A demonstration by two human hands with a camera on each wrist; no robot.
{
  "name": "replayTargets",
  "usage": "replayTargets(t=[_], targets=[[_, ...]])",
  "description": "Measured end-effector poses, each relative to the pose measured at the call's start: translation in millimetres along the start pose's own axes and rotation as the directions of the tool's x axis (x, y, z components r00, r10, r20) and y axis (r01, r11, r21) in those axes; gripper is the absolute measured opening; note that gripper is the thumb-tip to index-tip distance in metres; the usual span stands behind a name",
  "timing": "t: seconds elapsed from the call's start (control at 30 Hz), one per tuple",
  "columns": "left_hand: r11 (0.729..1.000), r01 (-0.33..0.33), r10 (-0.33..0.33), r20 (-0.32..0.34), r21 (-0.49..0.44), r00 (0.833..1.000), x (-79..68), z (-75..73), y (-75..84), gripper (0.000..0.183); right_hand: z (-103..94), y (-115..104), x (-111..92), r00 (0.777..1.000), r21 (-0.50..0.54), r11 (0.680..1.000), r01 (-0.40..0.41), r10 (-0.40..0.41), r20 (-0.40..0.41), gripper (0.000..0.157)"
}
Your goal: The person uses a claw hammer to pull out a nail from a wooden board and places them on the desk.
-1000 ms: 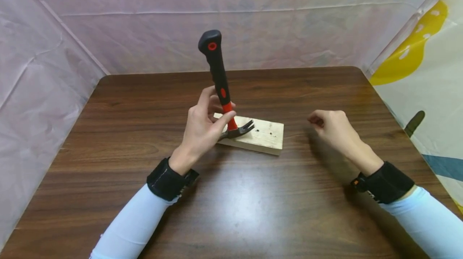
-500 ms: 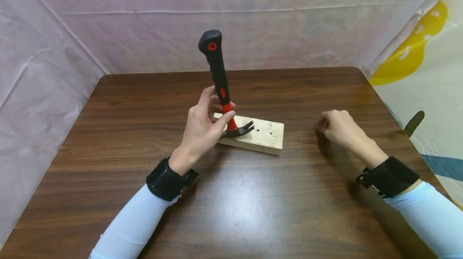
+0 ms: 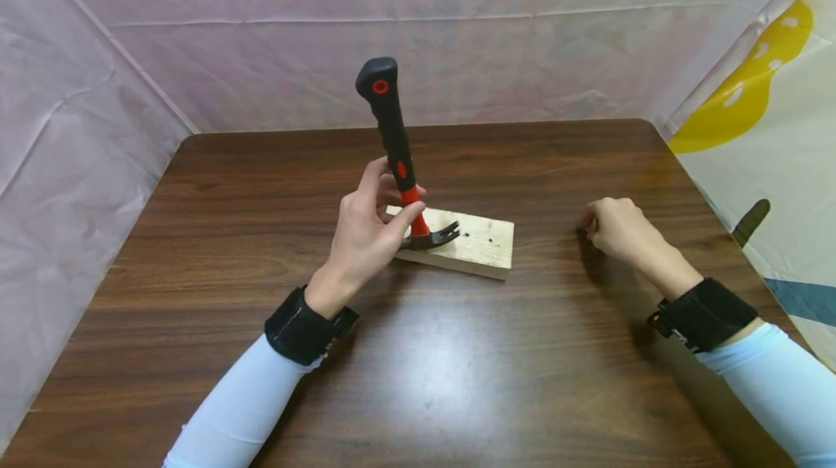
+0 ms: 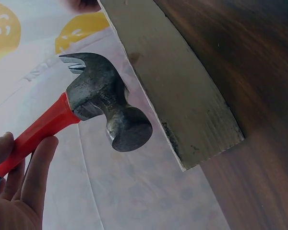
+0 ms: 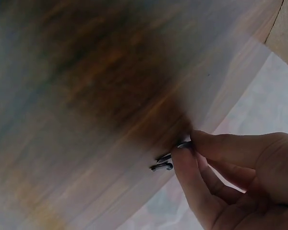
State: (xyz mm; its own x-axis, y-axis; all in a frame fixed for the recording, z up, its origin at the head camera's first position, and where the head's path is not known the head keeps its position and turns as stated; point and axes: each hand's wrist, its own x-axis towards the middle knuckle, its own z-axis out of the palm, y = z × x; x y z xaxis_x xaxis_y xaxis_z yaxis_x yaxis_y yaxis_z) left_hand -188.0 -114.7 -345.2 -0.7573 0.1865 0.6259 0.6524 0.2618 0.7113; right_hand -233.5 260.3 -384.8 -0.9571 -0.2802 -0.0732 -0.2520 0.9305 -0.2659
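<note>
My left hand (image 3: 366, 228) grips a claw hammer (image 3: 394, 123) by the red neck below its black grip. The handle points upward, with the steel head (image 4: 108, 103) low over a pale wooden block (image 3: 483, 254); a gap shows between head and block in the left wrist view. Small dark spots mark the block's top, too small to tell whether holes or nail heads. To the right of the block, my right hand (image 3: 620, 228) is low at the tabletop. Its thumb and index finger pinch a small dark nail (image 5: 164, 157), and another nail (image 5: 162, 166) is close beside the fingertips.
The brown wood-grain table (image 3: 228, 236) reaches back to a pale hanging sheet (image 3: 457, 69). A patterned curtain (image 3: 797, 185) hangs along the right side. Black camera bands (image 3: 303, 326) wrap both wrists.
My right hand has moved a little to the right along the table, its fingers staying together. The left hand, hammer and block have hardly moved.
</note>
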Motion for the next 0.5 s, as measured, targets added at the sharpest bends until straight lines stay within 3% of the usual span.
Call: replayTargets(t=[0.5], targets=[[0.999, -0.018, 0.018, -0.003, 0.043, 1.000, -0.6, -2.5, 4.5, 0.054, 0.9, 1.5, 2.0, 0.999, 0.008, 1.000, -0.016, 0.016, 0.031, 0.008]])
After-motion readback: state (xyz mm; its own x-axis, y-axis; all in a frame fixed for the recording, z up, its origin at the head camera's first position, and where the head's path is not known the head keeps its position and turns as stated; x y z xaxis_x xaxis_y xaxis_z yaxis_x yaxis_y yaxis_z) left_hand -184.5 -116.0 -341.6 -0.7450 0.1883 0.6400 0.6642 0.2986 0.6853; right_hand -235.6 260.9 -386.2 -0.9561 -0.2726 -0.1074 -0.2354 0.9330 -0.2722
